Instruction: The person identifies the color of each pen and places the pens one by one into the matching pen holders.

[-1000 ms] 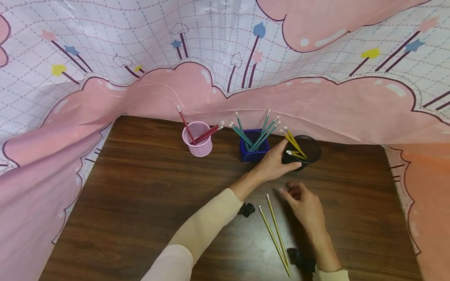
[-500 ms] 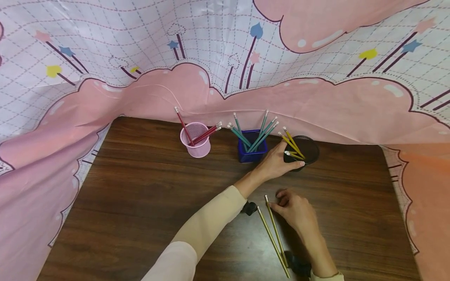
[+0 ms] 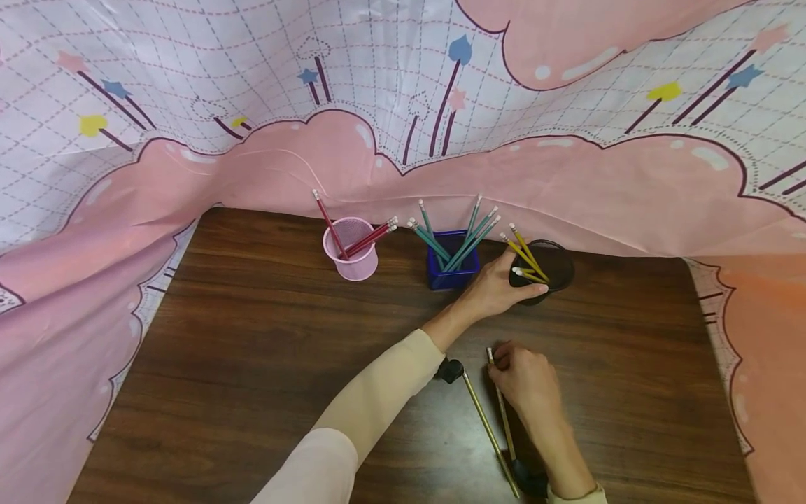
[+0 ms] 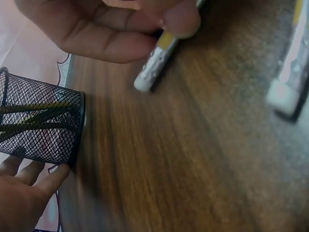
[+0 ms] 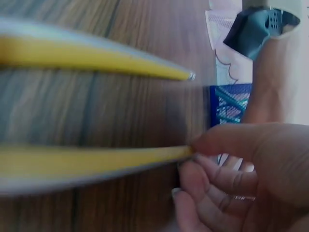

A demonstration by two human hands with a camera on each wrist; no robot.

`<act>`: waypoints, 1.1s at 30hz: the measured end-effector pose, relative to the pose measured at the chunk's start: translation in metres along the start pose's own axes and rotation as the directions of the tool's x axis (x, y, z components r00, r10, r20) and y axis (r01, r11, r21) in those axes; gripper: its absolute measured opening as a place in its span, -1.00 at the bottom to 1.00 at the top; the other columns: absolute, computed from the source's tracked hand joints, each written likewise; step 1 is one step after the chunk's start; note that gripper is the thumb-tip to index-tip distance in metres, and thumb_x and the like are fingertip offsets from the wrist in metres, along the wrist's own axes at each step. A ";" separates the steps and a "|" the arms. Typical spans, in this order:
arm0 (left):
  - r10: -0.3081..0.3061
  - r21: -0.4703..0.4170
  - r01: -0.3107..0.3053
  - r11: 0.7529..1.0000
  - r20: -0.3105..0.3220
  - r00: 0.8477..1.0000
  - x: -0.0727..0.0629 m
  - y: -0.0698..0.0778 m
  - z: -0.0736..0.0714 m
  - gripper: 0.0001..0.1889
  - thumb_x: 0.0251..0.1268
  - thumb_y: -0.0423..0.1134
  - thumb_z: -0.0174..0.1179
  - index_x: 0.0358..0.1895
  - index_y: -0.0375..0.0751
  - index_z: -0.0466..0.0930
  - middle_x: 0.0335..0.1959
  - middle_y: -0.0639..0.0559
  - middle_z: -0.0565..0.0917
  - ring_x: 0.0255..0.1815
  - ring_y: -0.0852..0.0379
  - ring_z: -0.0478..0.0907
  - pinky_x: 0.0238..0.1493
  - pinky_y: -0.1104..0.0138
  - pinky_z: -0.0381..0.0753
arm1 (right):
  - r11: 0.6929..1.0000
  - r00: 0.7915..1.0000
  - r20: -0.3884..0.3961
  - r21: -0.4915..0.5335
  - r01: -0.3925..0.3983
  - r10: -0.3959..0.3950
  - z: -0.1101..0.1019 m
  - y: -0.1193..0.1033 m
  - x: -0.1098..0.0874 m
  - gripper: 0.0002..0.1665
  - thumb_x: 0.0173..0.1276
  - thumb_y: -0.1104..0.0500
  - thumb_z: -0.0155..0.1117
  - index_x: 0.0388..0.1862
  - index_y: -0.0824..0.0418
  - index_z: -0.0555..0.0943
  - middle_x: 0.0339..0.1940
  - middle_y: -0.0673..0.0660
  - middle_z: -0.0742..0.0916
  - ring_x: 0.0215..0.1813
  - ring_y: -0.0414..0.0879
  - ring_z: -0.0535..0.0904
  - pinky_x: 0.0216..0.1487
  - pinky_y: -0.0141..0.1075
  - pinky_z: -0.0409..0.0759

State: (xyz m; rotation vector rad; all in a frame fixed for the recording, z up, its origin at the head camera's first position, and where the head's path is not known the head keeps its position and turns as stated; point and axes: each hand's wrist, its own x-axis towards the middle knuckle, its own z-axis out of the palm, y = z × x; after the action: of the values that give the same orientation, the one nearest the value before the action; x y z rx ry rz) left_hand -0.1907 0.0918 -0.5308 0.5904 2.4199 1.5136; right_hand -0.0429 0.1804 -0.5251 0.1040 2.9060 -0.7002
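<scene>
My left hand (image 3: 494, 287) grips the near left side of a black mesh pencil cup (image 4: 63, 142), its thumb against the wall. Several yellow pencils (image 3: 532, 260) lean inside this cup, erasers up. Closer to me, my right hand (image 3: 530, 385) pinches a yellow pencil (image 3: 506, 423) just below its eraser, between thumb and fingers; the left wrist view shows the white eraser (image 4: 143, 83) poking out. A second yellow pencil (image 3: 488, 427) lies on the table to the left of the held one, eraser pointing away from me.
A blue square mesh holder (image 3: 450, 280) with several green pencils stands left of the black cup. Farther left is a pink mesh cup (image 3: 360, 269) with red pencils. A patterned pink and white cloth (image 3: 252, 175) hangs behind the wooden table (image 3: 264, 336).
My right hand has moved left to the nearer pencil, taken it near the eraser and shifted it slightly right. My left hand stays on the black cup.
</scene>
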 end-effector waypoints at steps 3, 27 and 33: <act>0.025 0.002 -0.025 1.000 -0.003 1.000 0.002 0.001 0.000 -0.07 0.18 0.15 0.39 0.56 0.28 0.05 0.44 0.12 0.39 0.33 0.15 0.43 0.21 0.33 0.48 | 1.000 1.000 -0.028 -0.024 0.008 -0.009 0.000 -0.004 -0.002 -0.85 0.03 0.22 0.44 -0.38 0.20 0.69 -0.50 -0.01 0.76 -0.32 0.16 0.71 -0.26 0.12 0.58; 0.025 -0.030 -0.024 0.999 0.034 0.999 0.008 -0.002 -0.001 -0.11 0.16 0.14 0.40 0.52 0.39 0.08 0.44 0.18 0.37 0.34 0.12 0.42 0.20 0.25 0.50 | 0.958 0.996 0.067 0.277 -0.067 0.051 -0.008 0.018 0.004 -0.62 0.18 0.34 0.32 0.00 0.14 0.61 -0.39 0.09 0.77 -0.57 -0.18 0.65 -0.53 -0.29 0.60; 0.016 -0.047 -0.014 0.999 0.045 0.999 0.008 -0.003 -0.003 -0.11 0.16 0.14 0.40 0.51 0.38 0.08 0.41 0.15 0.41 0.31 0.11 0.45 0.15 0.25 0.52 | 0.939 0.995 0.022 0.331 -0.095 0.093 -0.025 0.027 0.004 -0.62 0.27 0.33 0.30 0.08 0.16 0.57 -0.30 0.17 0.74 -0.46 -0.11 0.72 -0.53 -0.36 0.64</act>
State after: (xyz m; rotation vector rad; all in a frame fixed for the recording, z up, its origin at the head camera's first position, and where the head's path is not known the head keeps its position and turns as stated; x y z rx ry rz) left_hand -0.1999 0.0924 -0.5322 0.6274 2.3456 1.5407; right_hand -0.0468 0.2163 -0.5158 0.2763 2.7265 -1.1635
